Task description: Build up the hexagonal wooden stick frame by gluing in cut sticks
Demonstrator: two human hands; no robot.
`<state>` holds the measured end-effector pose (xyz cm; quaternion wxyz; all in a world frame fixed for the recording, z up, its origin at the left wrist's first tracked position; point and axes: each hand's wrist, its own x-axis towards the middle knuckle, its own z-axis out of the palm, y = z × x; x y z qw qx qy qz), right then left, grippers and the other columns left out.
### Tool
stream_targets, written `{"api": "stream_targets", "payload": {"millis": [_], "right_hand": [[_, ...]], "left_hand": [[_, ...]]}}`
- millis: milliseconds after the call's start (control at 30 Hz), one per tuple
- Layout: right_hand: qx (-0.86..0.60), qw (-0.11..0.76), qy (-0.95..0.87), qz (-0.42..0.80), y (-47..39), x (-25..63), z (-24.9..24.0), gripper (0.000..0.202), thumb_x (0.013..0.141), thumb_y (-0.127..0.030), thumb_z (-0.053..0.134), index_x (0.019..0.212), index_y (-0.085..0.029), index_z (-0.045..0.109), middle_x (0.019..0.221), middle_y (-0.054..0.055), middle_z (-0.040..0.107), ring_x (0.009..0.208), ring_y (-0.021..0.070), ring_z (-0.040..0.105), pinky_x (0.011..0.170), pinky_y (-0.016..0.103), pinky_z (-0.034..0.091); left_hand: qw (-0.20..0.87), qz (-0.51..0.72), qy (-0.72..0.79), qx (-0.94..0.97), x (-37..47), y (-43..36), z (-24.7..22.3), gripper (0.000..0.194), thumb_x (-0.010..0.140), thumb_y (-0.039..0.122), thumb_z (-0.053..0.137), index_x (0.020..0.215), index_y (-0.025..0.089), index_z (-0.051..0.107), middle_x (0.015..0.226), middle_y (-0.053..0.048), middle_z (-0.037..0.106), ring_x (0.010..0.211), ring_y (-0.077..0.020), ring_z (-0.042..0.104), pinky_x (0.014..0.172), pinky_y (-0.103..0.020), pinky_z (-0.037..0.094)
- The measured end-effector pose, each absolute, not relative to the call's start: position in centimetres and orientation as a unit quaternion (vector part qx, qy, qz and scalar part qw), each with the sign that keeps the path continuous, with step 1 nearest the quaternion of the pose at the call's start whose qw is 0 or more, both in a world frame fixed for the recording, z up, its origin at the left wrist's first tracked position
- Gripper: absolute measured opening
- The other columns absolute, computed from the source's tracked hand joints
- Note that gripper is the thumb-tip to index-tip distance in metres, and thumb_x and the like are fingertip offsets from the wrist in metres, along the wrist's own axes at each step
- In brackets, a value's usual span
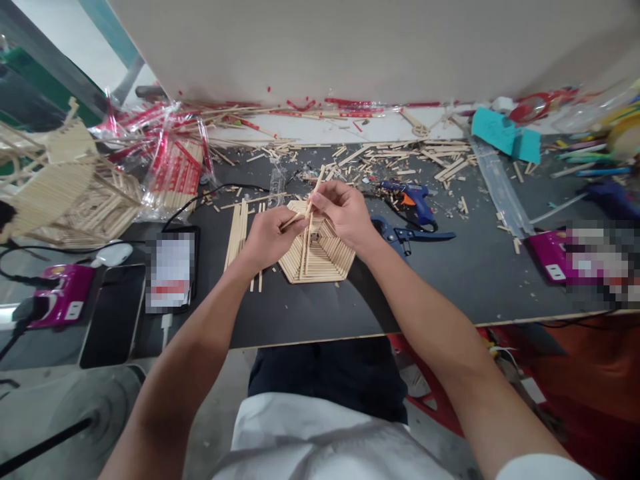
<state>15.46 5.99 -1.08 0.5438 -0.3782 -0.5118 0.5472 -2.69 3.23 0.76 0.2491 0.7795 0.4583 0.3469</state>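
Observation:
Low on the dark table sits a polygonal piece built from thin wooden sticks (325, 272), its rows stepping inward toward the middle. Over it, my right hand (343, 212) pinches a slim wooden stick (321, 176) that points up and away. My left hand (273, 235) is closed beside it, thumb and finger on a stick end (292, 221); whether both hands share one stick is unclear. Loose wooden sticks (236, 233) lie left of the piece, partly behind my left hand. Blue cutting pliers (420, 235) rest right of my right wrist.
A blue glue gun (420, 200) lies behind the pliers among wood scraps (395, 155). To the left are two phones (114, 313), a purple power strip (63, 293), wrapped stick bundles (175, 170) and a finished-looking stick model (55, 187). Another purple strip (560, 257) is at right.

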Motion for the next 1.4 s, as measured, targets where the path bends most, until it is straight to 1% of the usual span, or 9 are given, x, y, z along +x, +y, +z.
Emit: {"api": "stream_targets", "payload": {"millis": [167,367,533,700,867,1000,1133,1267,1400], "right_hand": [[-0.381,0.522,-0.544,0.535,6.2,15.8,-1.2,0.049,0.072,-0.065,0.082,0.085,-0.023,0.059,0.077,-0.001,0.066,0.067,0.0115,0.061,0.069,0.030,0.057],[-0.383,0.536,-0.542,0.521,6.1,15.8,-1.1,0.046,0.069,-0.058,0.085,0.092,-0.022,0.067,0.083,0.000,0.069,0.070,0.0121,0.061,0.071,0.031,0.057],[-0.388,0.522,-0.592,0.477,5.6,15.8,-0.6,0.035,0.079,-0.053,0.079,0.088,-0.021,0.068,0.084,0.001,0.069,0.070,0.0124,0.062,0.073,0.031,0.056],[-0.401,0.510,-0.610,0.454,5.5,15.8,-0.5,0.039,0.081,-0.059,0.077,0.089,-0.022,0.068,0.084,0.001,0.069,0.070,0.0130,0.061,0.072,0.031,0.055],[-0.403,0.517,-0.625,0.425,5.7,16.2,-0.5,0.045,0.082,-0.066,0.073,0.094,-0.023,0.070,0.082,0.001,0.068,0.071,0.0143,0.062,0.071,0.031,0.054],[-0.478,0.503,-0.652,0.305,6.5,18.6,0.0,0.026,0.094,-0.044,0.065,0.103,-0.021,0.071,0.093,0.007,0.072,0.080,0.0190,0.066,0.078,0.035,0.056],[-0.598,0.363,-0.705,0.117,7.1,21.6,0.3,0.020,0.091,-0.017,0.058,0.100,-0.016,0.076,0.102,0.014,0.074,0.093,0.0263,0.069,0.094,0.043,0.053],[-0.616,0.290,-0.725,0.102,7.2,22.3,-0.2,0.019,0.087,-0.013,0.062,0.098,-0.015,0.077,0.092,0.012,0.075,0.090,0.0272,0.070,0.094,0.045,0.053],[-0.625,0.265,-0.728,0.099,6.9,21.9,-0.5,0.014,0.083,-0.012,0.067,0.092,-0.017,0.077,0.084,0.011,0.074,0.082,0.0273,0.070,0.087,0.046,0.055]], "left_hand": [[0.258,0.336,0.419,0.803,-2.7,3.1,1.3,0.044,0.095,0.030,0.056,0.057,0.021,0.034,0.058,0.002,0.037,0.055,-0.0135,0.039,0.056,-0.031,0.031],[0.247,0.333,0.459,0.786,-2.4,2.8,0.8,0.046,0.092,0.030,0.056,0.058,0.021,0.026,0.055,0.004,0.029,0.051,-0.0114,0.030,0.052,-0.031,0.023],[0.157,0.302,0.454,0.823,-2.4,2.9,0.6,0.037,0.090,0.025,0.051,0.059,0.022,0.033,0.056,0.002,0.041,0.053,-0.0130,0.038,0.056,-0.032,0.029],[0.148,0.297,0.451,0.829,-2.4,2.8,0.4,0.032,0.088,0.021,0.051,0.060,0.022,0.036,0.059,0.001,0.044,0.056,-0.0142,0.042,0.058,-0.031,0.029],[0.141,0.307,0.482,0.808,-2.5,2.8,0.5,0.035,0.088,0.020,0.054,0.059,0.022,0.034,0.058,0.002,0.040,0.054,-0.0136,0.039,0.058,-0.031,0.026],[0.116,0.312,0.530,0.780,-3.0,3.2,0.4,0.042,0.086,0.018,0.057,0.056,0.022,0.028,0.054,0.002,0.038,0.053,-0.0136,0.036,0.057,-0.032,0.024],[0.093,0.302,0.563,0.763,-3.0,3.2,-0.1,0.042,0.083,0.018,0.062,0.053,0.022,0.032,0.055,0.000,0.046,0.052,-0.0142,0.040,0.055,-0.031,0.026],[0.073,0.294,0.572,0.762,-2.7,2.9,-0.6,0.030,0.083,0.020,0.063,0.057,0.022,0.048,0.058,-0.002,0.057,0.054,-0.0162,0.048,0.055,-0.030,0.029],[0.065,0.292,0.592,0.749,-2.8,2.9,-0.8,0.024,0.087,0.024,0.061,0.064,0.023,0.056,0.055,-0.001,0.055,0.051,-0.0171,0.050,0.055,-0.029,0.032]]}}
